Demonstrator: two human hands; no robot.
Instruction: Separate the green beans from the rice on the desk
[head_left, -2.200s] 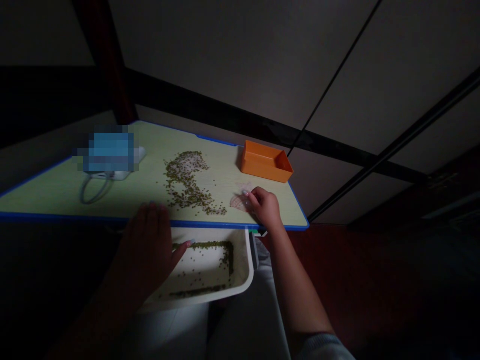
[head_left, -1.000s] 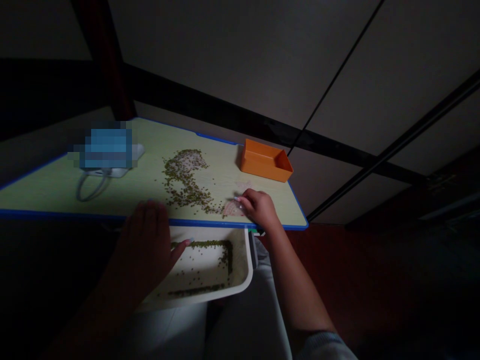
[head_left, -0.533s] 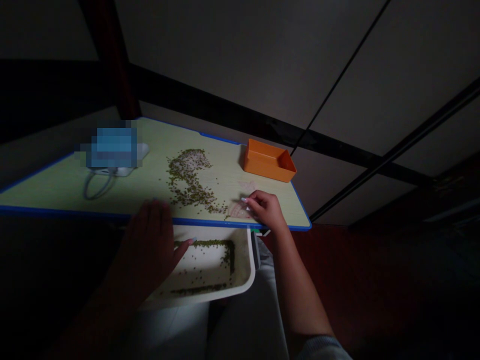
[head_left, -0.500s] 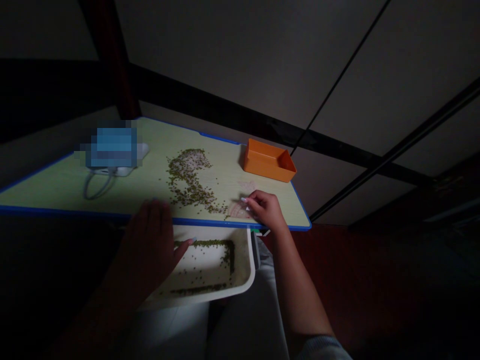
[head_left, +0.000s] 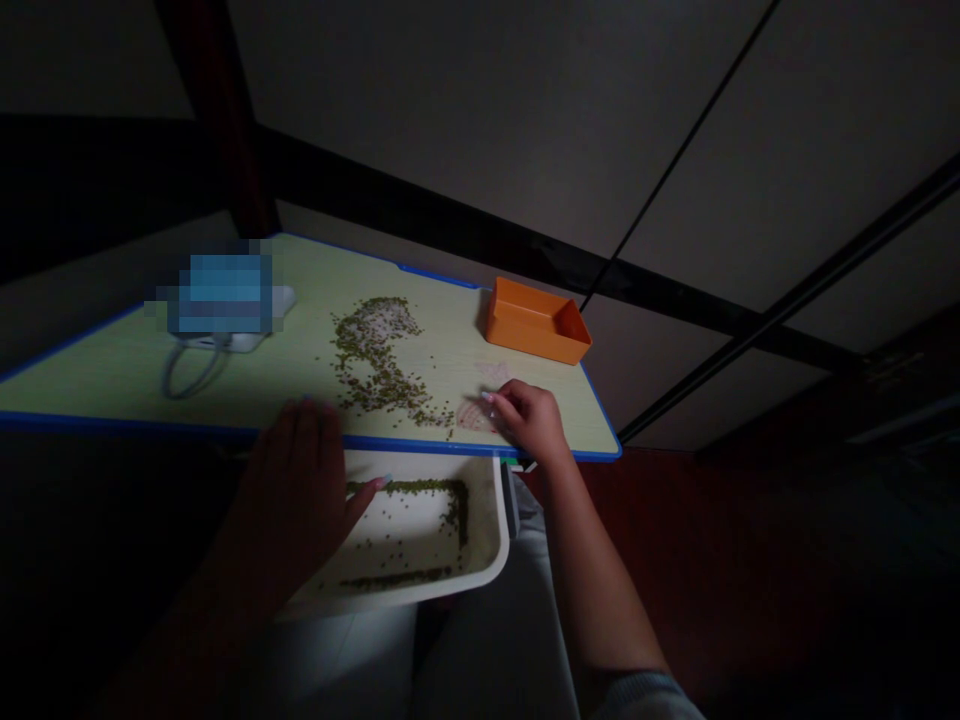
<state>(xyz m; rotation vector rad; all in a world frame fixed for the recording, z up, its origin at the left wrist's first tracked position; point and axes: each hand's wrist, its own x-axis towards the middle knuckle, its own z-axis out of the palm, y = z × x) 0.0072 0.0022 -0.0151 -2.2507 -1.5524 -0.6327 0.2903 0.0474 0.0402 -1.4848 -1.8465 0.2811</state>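
My left hand [head_left: 304, 480] rests on the table's blue front edge with its fingers laid flat and its thumb stretched out over a white bin [head_left: 491, 560]. On the table, my right hand [head_left: 531, 415] is closed, thumb and forefinger pinched together; whatever they may hold is too small to make out. Left of it spreads a loose heap of small green beans [head_left: 367, 352] mixed with paler grains, trailing towards the right hand. Inside the bin, more green beans [head_left: 459, 505] lie along the sides, with single ones scattered over the bottom.
An orange open box [head_left: 536, 335] stands at the table's back right corner. Towards the left is a white device [head_left: 244, 342] with a looped cable, partly blurred out. The pale table [head_left: 300, 345] has blue edging and a wall behind it.
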